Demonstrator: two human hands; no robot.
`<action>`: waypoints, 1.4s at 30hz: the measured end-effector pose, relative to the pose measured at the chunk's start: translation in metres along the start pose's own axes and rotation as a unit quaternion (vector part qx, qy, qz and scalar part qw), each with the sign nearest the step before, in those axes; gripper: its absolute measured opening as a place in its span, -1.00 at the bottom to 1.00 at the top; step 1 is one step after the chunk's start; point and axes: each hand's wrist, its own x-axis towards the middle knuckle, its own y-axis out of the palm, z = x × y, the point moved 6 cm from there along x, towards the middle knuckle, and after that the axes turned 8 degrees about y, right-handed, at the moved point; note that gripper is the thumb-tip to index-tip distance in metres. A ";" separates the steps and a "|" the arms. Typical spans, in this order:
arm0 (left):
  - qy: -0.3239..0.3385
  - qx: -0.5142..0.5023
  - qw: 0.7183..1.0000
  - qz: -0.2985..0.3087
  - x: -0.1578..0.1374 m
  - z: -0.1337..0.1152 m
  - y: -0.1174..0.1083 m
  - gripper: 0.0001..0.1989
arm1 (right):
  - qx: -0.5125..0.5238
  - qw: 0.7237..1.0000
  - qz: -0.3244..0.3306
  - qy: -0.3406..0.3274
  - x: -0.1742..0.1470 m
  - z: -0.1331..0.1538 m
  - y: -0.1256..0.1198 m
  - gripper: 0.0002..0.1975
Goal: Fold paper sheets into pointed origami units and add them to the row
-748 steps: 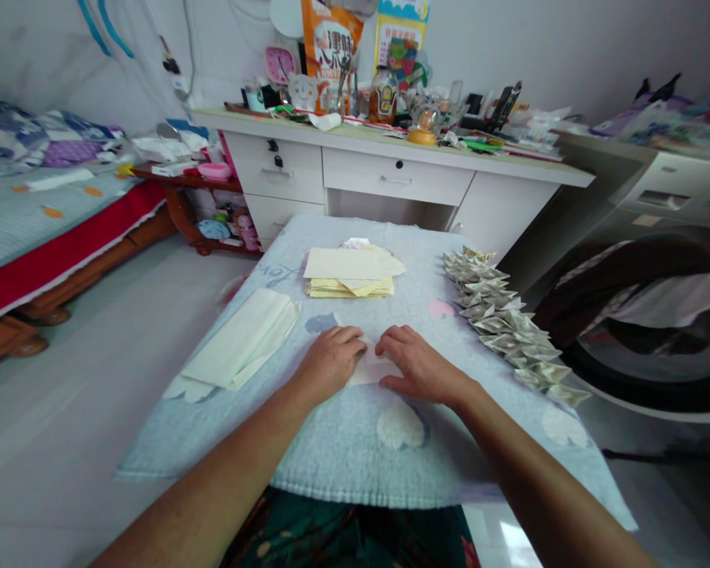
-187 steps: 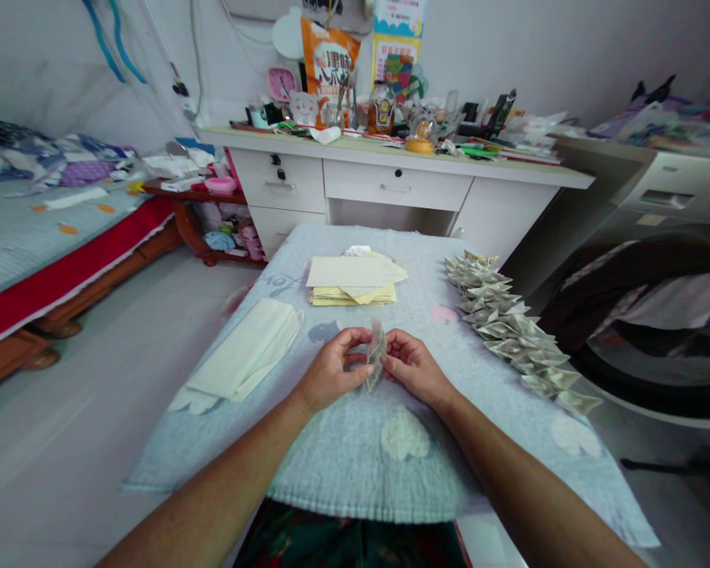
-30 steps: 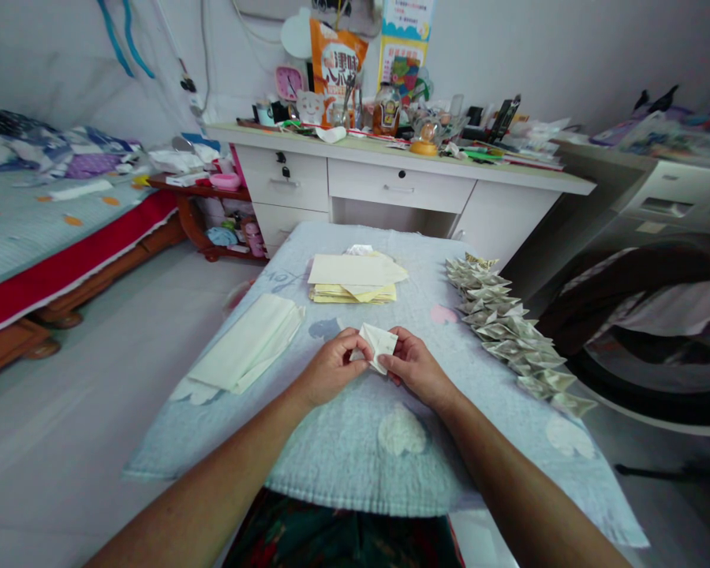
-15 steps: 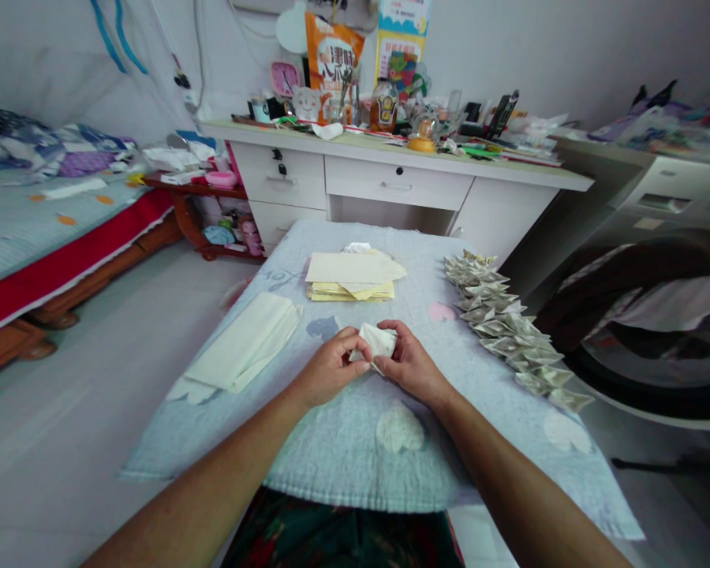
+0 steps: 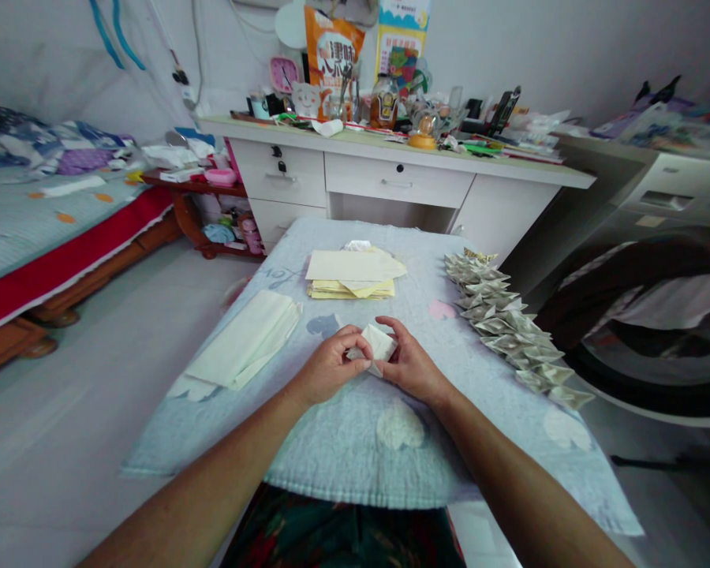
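A small folded white paper piece [image 5: 377, 344] is pinched between both my hands just above a light blue cloth-covered table [image 5: 355, 450]. My left hand [image 5: 329, 369] grips its left side with thumb and fingers. My right hand [image 5: 411, 364] grips its right side, fingers curled over the top edge. Behind my hands lies a stack of pale yellow paper sheets [image 5: 353, 274]. On the right runs a long row of folded paper shapes [image 5: 509, 325]. A pile of cream folded sheets [image 5: 245, 339] lies on the left.
A white desk [image 5: 390, 170] crowded with bottles, a clock and stationery stands behind the table. A bed with a red edge [image 5: 47, 237] is at the left. A dark round machine draped with cloth [image 5: 644, 315] stands at the right.
Long ago the paper lay flat under my hands; then it was held upright. Over the last second both hands keep pinching it, my right fingers curling further over its top.
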 end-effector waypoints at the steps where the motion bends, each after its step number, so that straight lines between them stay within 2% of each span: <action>1: 0.001 0.001 1.000 0.001 0.000 0.000 0.000 -0.98 | -0.010 1.000 -0.003 -0.002 0.000 0.000 0.000 -0.24; 4: -0.005 0.007 1.000 0.003 -0.001 0.002 0.001 -0.97 | -0.013 1.000 -0.002 -0.001 -0.001 0.001 0.000 -0.22; 9: -0.022 -0.019 0.999 -0.015 0.000 0.008 0.000 -0.95 | 0.054 0.998 0.033 0.013 -0.003 0.005 0.001 -0.21; 13: -0.060 -0.153 0.985 -0.047 0.000 0.015 -0.001 -0.82 | 0.061 0.997 0.030 0.029 -0.005 0.008 -0.003 -0.37; 16: -0.085 -0.184 0.977 -0.074 0.000 0.018 -0.003 -0.79 | 0.050 0.999 -0.003 -0.002 -0.005 0.013 -0.009 -0.52; 18: -0.102 -0.189 0.973 -0.081 0.000 0.019 -0.004 -0.83 | 0.006 0.998 -0.036 -0.051 -0.007 0.019 -0.012 -0.61; 20: -0.120 -0.203 0.968 -0.083 -0.001 0.021 -0.005 -0.87 | -0.081 0.988 -0.067 -0.114 -0.012 0.029 -0.012 -0.69; 23: -0.146 -0.238 0.956 -0.087 -0.002 0.024 -0.004 -0.87 | -0.218 0.950 -0.107 -0.195 -0.021 0.042 -0.007 -0.66; 27: -0.164 -0.282 0.942 -0.080 -0.002 0.024 -0.001 -0.86 | -0.297 0.916 -0.132 -0.235 -0.027 0.049 -0.002 -0.64; 30: -0.171 -0.293 0.939 -0.064 -0.002 0.022 0.002 -0.83 | -0.312 0.909 -0.128 -0.246 -0.027 0.050 -0.001 -0.80; 34: -0.155 -0.273 0.948 -0.048 -0.004 0.018 0.003 -0.73 | -0.314 0.908 -0.116 -0.252 -0.026 0.050 -0.001 -0.93; 37: -0.115 -0.192 0.974 -0.034 -0.004 0.015 -0.001 -0.65 | -0.303 0.910 -0.129 -0.253 -0.025 0.051 -0.003 -0.91; 39: -0.069 -0.114 0.990 -0.034 -0.003 0.012 -0.005 -0.68 | -0.292 0.912 -0.142 -0.251 -0.025 0.052 -0.006 -0.91; 42: -0.012 -0.027 0.998 -0.051 0.000 0.006 -0.011 -0.79 | -0.283 0.914 -0.148 -0.250 -0.025 0.052 -0.007 -0.93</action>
